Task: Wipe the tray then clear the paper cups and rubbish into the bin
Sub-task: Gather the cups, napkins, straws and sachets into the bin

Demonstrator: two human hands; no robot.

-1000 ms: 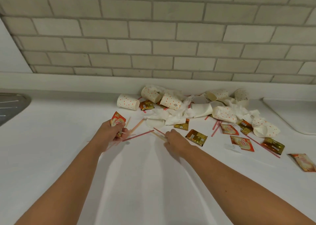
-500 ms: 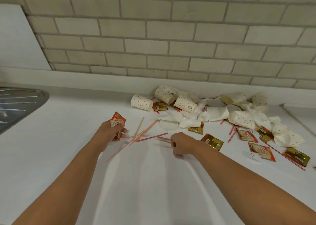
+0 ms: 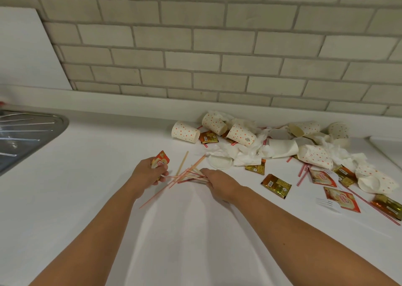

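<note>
My left hand (image 3: pixel 148 173) is closed around an orange sachet (image 3: pixel 160 160) and the ends of some thin straws. A loose bundle of red and tan straws (image 3: pixel 188 173) lies on the white counter between my hands. My right hand (image 3: pixel 217 182) rests on the bundle's right end, fingers curled over the straws. Behind them lies a heap of dotted paper cups (image 3: pixel 185 131), crumpled tissues (image 3: pixel 241 153) and gold sachets (image 3: pixel 275 185). No bin is in view.
A steel sink drainer (image 3: pixel 26 135) sits at the far left. More sachets (image 3: pixel 341 199), a white plastic fork (image 3: pixel 327 204) and red straws (image 3: pixel 303 172) are scattered to the right. A white tray corner (image 3: pixel 389 146) shows at the right edge. A brick wall backs the counter.
My right hand has slid left, pushing the straws toward my left hand. The straws are now bunched between both hands. The camera view has turned left.
</note>
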